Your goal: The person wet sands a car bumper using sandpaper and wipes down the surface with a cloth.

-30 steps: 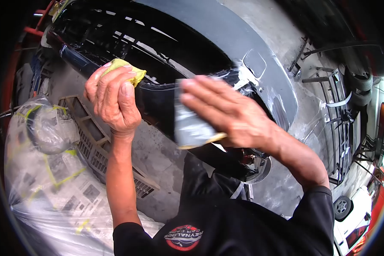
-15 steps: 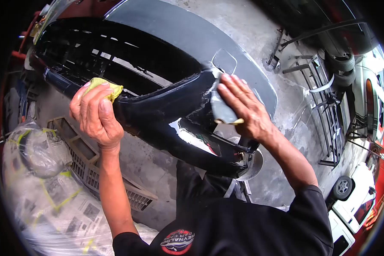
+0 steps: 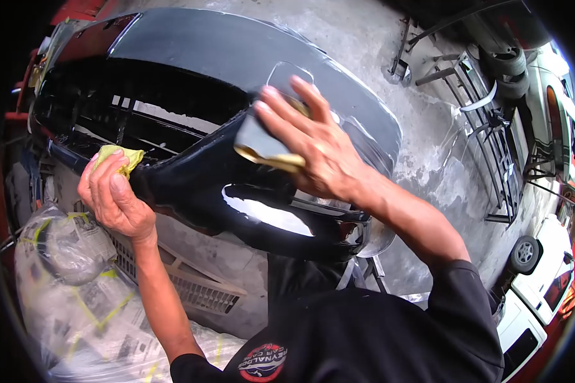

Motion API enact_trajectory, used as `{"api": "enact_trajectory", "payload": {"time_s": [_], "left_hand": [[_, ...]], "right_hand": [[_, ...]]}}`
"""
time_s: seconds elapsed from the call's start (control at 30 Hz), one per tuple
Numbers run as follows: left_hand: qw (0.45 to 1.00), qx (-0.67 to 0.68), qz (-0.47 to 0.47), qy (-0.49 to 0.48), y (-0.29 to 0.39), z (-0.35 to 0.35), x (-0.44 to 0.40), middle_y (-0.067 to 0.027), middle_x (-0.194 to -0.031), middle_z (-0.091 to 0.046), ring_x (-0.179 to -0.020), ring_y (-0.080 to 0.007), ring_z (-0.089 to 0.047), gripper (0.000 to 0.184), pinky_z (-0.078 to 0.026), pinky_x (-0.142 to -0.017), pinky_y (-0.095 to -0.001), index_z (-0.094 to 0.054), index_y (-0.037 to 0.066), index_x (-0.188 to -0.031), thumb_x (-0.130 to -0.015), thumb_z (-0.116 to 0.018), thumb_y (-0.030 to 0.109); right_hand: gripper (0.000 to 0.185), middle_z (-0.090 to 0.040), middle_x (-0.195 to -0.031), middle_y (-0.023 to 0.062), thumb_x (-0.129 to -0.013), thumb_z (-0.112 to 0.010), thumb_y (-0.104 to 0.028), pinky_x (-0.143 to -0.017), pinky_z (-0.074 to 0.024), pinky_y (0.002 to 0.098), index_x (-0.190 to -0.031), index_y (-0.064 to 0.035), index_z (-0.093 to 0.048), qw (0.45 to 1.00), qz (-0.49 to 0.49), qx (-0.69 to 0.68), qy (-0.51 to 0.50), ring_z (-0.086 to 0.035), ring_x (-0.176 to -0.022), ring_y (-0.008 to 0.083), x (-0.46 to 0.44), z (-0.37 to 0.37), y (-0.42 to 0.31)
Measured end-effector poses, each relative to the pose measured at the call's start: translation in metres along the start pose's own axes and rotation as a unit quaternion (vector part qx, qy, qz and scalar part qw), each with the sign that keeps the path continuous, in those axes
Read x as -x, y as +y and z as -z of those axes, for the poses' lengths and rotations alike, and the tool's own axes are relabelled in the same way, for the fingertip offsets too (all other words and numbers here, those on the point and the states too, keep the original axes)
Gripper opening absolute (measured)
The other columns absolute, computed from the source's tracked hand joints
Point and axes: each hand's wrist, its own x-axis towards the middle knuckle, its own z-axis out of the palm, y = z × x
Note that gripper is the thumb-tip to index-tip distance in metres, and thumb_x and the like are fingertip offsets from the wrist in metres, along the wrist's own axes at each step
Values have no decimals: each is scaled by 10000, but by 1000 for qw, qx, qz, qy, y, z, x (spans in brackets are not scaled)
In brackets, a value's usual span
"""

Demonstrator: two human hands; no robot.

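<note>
A crumpled yellow cloth (image 3: 122, 157) is pinched in the bent fingers of my left hand (image 3: 122, 205), at the edge of a black car body (image 3: 191, 201). My right hand (image 3: 319, 143), fingers partly spread and slightly blurred, presses a grey pad (image 3: 262, 142) with a yellow-gold edge against the body's corner; it looks like a sanding pad. Just beyond those fingers, the outline of a square fuel door (image 3: 291, 71) shows in the dull grey side panel (image 3: 191, 41). Below the pad, a bright patch (image 3: 268, 214) shines on the glossy black surface.
A slatted grille panel (image 3: 201, 290) lies on the concrete floor beside a bulky shape wrapped in plastic and newspaper (image 3: 89, 300). Metal frames (image 3: 485, 137) and stacked tires (image 3: 508, 67) are to the right, with a white vehicle (image 3: 536, 287) at lower right.
My right hand and the pad have moved left across the body's corner. My left hand, still holding the cloth, sits further left and lower. The whole view has shifted slightly.
</note>
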Motion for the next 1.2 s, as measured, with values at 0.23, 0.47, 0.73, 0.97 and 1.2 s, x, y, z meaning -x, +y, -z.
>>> {"api": "enact_trajectory", "payload": {"time_s": [0.23,0.47,0.73,0.97,1.2], "left_hand": [[1000,-2,-8,-7,-4,0,0,-92,-1028,-748,-1093,-311,-622,355,-462,-1059,-437,-716,-4,-979,-1087,-443,195],[1000,-11,-5,-8,-1,1,-2,-94,-1019,-750,-1078,-303,-623,357,-462,-1063,-438,-719,-6,-970,-1085,-449,196],[1000,-7,-9,-10,-1,1,-1,-97,-1012,-752,-1076,-295,-625,367,-459,-1063,-436,-723,-2,-972,-1091,-443,204],[1000,-2,-5,-17,-9,1,5,-95,-1077,-751,-1167,-302,-599,396,-456,-1063,-429,-720,-12,-1004,-1119,-421,220],[1000,7,-9,-16,-11,-1,6,-96,-1048,-758,-1110,-299,-611,378,-450,-1076,-440,-720,-1,-990,-1112,-439,222]], "right_hand": [[822,-489,-1590,167,-684,-697,-69,-1188,-265,730,-1488,-33,-527,999,-20,8,-37,-331,-1459,530,9,3,6],[868,-436,-1619,209,-687,-739,-98,-1181,-271,731,-1515,-5,-495,996,-20,52,-64,-338,-1466,527,17,19,2],[571,-658,-1394,189,-824,-640,15,-1216,-403,482,-1393,-17,-610,988,31,-140,61,-608,-1326,354,-30,27,26],[740,-437,-1602,248,-889,-731,-179,-1248,-328,524,-1546,11,-449,998,-47,8,-32,-400,-1506,405,91,29,22],[695,-425,-1590,295,-864,-627,-140,-1268,-292,499,-1498,89,-461,997,-18,-25,-76,-397,-1504,410,61,35,12]]}}
